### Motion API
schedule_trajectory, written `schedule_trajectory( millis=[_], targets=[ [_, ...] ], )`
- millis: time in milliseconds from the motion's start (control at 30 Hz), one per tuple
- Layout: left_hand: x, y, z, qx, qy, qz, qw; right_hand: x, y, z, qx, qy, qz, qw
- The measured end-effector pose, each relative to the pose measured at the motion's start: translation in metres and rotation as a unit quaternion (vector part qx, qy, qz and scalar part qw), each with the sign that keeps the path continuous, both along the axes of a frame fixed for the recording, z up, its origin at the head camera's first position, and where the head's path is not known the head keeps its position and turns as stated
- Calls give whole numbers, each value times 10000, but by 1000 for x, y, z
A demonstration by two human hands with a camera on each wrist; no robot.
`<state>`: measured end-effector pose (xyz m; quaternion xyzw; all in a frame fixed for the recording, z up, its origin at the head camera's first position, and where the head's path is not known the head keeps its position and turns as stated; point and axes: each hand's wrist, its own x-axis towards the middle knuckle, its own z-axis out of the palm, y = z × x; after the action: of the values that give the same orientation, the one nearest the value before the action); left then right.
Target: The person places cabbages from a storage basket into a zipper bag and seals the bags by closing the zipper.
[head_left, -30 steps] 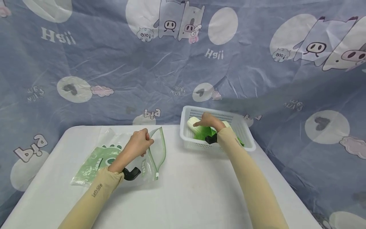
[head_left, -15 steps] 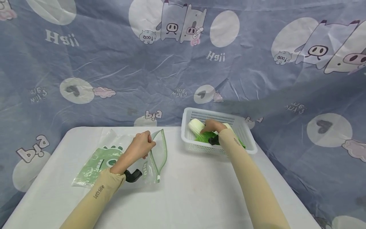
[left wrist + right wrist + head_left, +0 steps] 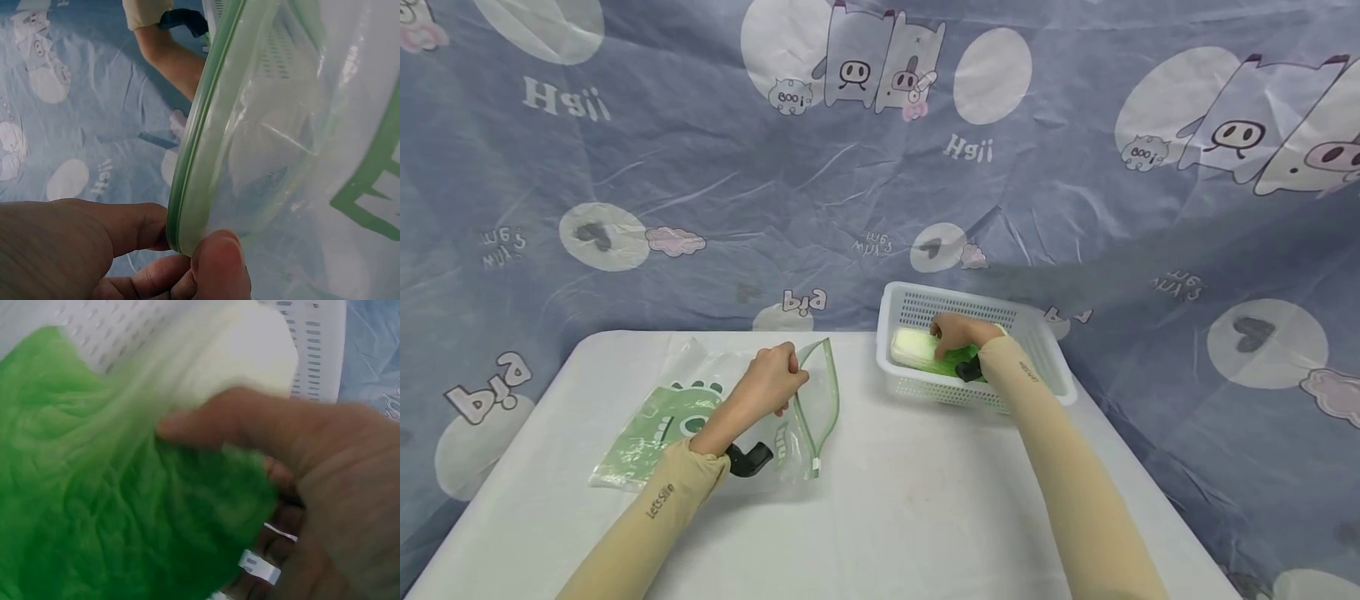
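Note:
My left hand pinches the green-edged mouth of a clear zip bag printed with a green cartoon face. The bag lies on the table with its mouth held up and gaping. In the left wrist view, thumb and fingers grip the bag's green zip edge. My right hand is inside a white perforated basket and holds a Chinese cabbage, white at the base and green at the leaves. The right wrist view has the thumb on top of it and curled fingers underneath, partly hidden.
The white table carries the bag on the left and the basket at the back right. A blue patterned cloth hangs close behind. The bag's zip slider sits at the near end of the mouth.
My right hand went down into the basket and took hold of the Chinese cabbage, which has turned to lie more level. The left hand keeps its pinch on the bag.

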<state>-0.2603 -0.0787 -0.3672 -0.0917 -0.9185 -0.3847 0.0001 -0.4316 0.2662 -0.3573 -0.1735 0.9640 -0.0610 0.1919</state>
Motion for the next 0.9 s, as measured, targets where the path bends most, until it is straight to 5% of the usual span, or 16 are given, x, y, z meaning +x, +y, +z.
schedule_trajectory(
  millis=[400,567,767,900],
  targets=[
    [0,1,0,-33,-13,-31,10000,12,-4,6,426,342,977,9937],
    [1,0,1,-31,10,-59,10000,18,-9,6,643,101,969,9932],
    [2,0,3,9,46,-73,10000,17,-15,11,188,-35,-111,9998],
    [3,-1,3,25,18,-100,9999,19,-19,17,97,302,-1243,9917]
  ],
)
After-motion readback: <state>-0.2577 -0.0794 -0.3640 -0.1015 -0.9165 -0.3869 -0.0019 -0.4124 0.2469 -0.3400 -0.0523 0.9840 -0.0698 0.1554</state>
